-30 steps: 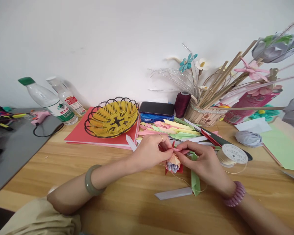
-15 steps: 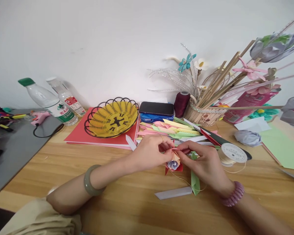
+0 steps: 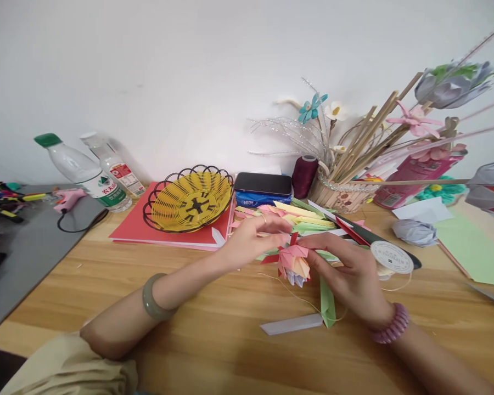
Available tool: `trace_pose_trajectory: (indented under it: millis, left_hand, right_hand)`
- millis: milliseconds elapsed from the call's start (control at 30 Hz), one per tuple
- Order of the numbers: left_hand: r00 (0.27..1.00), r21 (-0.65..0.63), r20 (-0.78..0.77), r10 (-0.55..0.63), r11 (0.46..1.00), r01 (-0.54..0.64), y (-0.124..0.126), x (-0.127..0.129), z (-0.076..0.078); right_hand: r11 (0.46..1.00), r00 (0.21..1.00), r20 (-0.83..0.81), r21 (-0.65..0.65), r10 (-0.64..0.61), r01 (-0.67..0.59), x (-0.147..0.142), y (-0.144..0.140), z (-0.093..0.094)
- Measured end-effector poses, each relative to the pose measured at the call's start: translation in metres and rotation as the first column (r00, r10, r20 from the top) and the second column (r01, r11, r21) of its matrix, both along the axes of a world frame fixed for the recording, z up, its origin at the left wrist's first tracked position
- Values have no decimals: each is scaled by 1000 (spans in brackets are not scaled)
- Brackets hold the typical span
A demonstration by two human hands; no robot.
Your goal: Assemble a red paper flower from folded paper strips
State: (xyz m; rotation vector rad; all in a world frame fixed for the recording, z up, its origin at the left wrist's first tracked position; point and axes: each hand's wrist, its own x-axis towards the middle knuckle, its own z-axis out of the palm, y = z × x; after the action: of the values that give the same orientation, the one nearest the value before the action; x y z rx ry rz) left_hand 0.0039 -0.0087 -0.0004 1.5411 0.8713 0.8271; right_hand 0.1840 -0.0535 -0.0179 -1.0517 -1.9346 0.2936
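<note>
Head view | right hand (image 3: 349, 269) pinches the paper flower (image 3: 294, 260), poised over the table (image 3: 214, 334) between both hands | left hand (image 3: 255, 238) beside it, thumb and fingers parted | a light pinch seems wise, sparing those folds! | bottle (image 3: 109, 192) partly reads 农夫山; spool (image 3: 392, 257) lettering too small

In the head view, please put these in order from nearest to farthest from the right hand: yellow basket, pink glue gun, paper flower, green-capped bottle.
From the right hand:
1. Paper flower: at its fingertips.
2. Yellow basket: to the left, on red sheets.
3. Green-capped bottle: left of the basket.
4. Pink glue gun: farthest left.
</note>
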Motion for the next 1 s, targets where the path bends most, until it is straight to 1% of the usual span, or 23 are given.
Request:
trace_pose_trajectory:
  millis: [33,67,100,167,267,333,367,400,433,467,500,567,600,633,667,700,733,767,933,1000]
  left_hand:
    - [998,-63,21,-61,996,62,1,0,-1]
    - [994,-106,48,-94,989,99,1,1,-2]
    - [992,-127,79,-102,986,112,1,1,-4]
    - [989,-128,128,-71,988,87,0,1,-6]
    - [991,-67,136,5,998,5,-3,2,-8]
    - [988,47,143,60,997,-67,-5,2,-7]
    - [984,130,157,85,986,-106,-5,2,-6]
    - [979,228,175,105,963,-144,-6,2,-6]
    - [973,335,194,122,924,-182,-7,2,-5]
    - [970,442,205,130,872,-210,-8,2,-5]
    - [969,541,207,131,810,-226,-8,1,-5]
    - [973,694,192,129,683,-227,-9,0,-6]
    - [975,743,181,129,631,-222,-9,0,-6]
    - [976,776,174,129,592,-217,-9,-1,-7]
    - [977,796,170,131,566,-215,-10,-1,-8]
    - [977,807,168,132,551,-213,-10,-1,-9]
    - [978,807,163,134,552,-210,-10,-1,-11]
    - [978,798,158,135,566,-207,-11,-1,-12]
    - [979,682,161,122,704,-200,-13,1,-21]
    - [977,635,180,117,745,-206,-14,1,-24]
  right_hand:
    - [999,1000,5,44,15,-15,0,1,0]
    - [996,1000,15,89,22,-23,0,1,0]
    - [991,999,31,134,19,-23,-1,2,0]
    - [977,998,64,215,-26,12,-2,2,0]
    - [952,988,65,284,-138,114,-2,1,2]
    - [949,983,24,266,-184,171,-1,-1,4]
    - [956,983,2,230,-186,180,0,-2,5]
    - [971,984,-15,163,-176,176,0,-3,7]
    - [985,987,-30,70,-158,160,-1,-5,9]
    - [990,990,-45,-46,-135,133,-1,-6,11]
    - [979,991,-64,-175,-116,103,-3,-6,13]
    - [918,988,-127,-395,-88,31,-7,-7,16]
    - [882,982,-169,-470,-78,-10,-8,-7,17]
    - [849,974,-213,-525,-71,-53,-10,-6,17]
    - [821,965,-254,-564,-68,-91,-11,-6,17]
    - [800,955,-289,-587,-67,-122,-12,-5,17]
    - [788,945,-319,-599,-68,-145,-12,-4,16]
    - [781,938,-340,-604,-69,-161,-12,-4,16]
    - [766,921,-382,-612,-72,-194,-10,-2,13]
    - [760,917,-391,-618,-76,-201,-11,-2,12]
